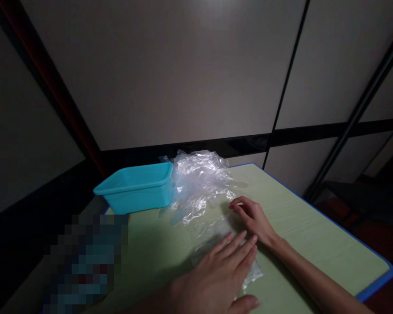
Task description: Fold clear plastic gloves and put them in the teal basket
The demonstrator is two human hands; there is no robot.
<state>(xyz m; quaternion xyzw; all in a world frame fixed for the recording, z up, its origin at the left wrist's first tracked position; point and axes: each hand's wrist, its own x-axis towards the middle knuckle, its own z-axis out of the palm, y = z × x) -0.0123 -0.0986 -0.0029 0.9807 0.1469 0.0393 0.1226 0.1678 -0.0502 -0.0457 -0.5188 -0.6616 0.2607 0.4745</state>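
My left hand point(219, 270) lies flat, palm down, fingers stretched out, on a thin clear plastic piece point(201, 253) on the table. The hand covers much of this piece, and I cannot tell whether it is a bag or a glove. Just beyond it, my right hand point(253, 218) rests on its side with fingers loosely bent. Nothing shows between its fingertips, which are near a crumpled heap of clear plastic point(201, 179).
A turquoise plastic basin point(137, 196) stands at the table's back left, touching the heap. The pale green table point(301, 218) has a blue edge. Cabinet doors point(190, 87) rise behind it. A blurred-out patch point(88, 266) hides something at the lower left.
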